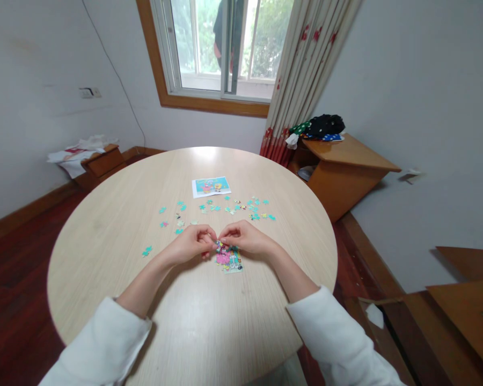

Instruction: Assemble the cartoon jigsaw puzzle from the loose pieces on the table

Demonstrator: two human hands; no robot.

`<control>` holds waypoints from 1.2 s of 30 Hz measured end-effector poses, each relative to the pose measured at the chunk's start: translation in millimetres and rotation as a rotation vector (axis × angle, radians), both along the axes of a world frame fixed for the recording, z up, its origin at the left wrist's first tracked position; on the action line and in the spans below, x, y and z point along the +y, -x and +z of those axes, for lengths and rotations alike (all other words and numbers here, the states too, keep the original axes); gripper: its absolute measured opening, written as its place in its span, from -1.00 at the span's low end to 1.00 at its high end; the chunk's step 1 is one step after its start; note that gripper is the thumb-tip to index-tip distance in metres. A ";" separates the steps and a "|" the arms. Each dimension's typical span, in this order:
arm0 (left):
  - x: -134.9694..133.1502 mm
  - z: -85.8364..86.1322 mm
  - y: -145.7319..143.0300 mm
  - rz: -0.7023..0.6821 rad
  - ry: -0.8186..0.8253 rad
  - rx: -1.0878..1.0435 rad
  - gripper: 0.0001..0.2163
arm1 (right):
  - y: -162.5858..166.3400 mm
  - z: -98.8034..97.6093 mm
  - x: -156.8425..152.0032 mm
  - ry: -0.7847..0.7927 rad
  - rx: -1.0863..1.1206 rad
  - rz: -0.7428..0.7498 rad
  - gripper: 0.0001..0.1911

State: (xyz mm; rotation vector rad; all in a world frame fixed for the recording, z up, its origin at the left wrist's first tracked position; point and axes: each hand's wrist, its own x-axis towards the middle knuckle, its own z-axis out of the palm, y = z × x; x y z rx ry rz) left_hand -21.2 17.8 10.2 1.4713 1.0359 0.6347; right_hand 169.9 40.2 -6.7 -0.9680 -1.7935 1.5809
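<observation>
Both my hands meet over a partly joined jigsaw puzzle [229, 259] on the round wooden table [104, 225]. My left hand [195, 241] has its fingers curled and pinched at the puzzle's top edge. My right hand [243, 236] is pinched the same way, fingertip to fingertip with the left. A small puzzle piece [218, 245] shows between the fingertips of both hands. Several loose teal pieces [225, 209] lie scattered beyond my hands. A reference picture card [210, 186] lies farther back.
A wooden cabinet [346, 171] with dark clothes on top stands at the right by a curtain [306, 75]. A low wooden box with papers [92, 158] sits at the left wall. A window [221, 43] is behind the table.
</observation>
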 end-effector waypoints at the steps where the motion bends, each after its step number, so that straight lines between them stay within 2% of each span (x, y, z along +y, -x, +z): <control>1: 0.0 -0.2 0.2 -0.003 0.010 -0.002 -0.83 | 0.0 0.8 -0.5 -0.009 -0.013 0.006 -0.82; 8: -1.9 0.1 0.2 -0.055 0.088 0.001 -0.77 | 4.1 2.6 -3.6 0.020 -0.007 0.038 -0.84; 16: -3.1 2.4 4.9 -0.188 0.209 0.092 -0.76 | 3.7 5.2 -8.7 0.068 -0.042 0.168 -0.84; 22: 0.3 1.4 11.0 -0.207 0.176 0.101 -0.79 | 5.2 9.4 -12.6 0.046 -0.085 0.247 -0.86; 36: 1.8 1.4 13.0 -0.205 0.170 0.108 -0.82 | 10.8 10.7 -16.5 0.008 -0.180 0.297 -0.93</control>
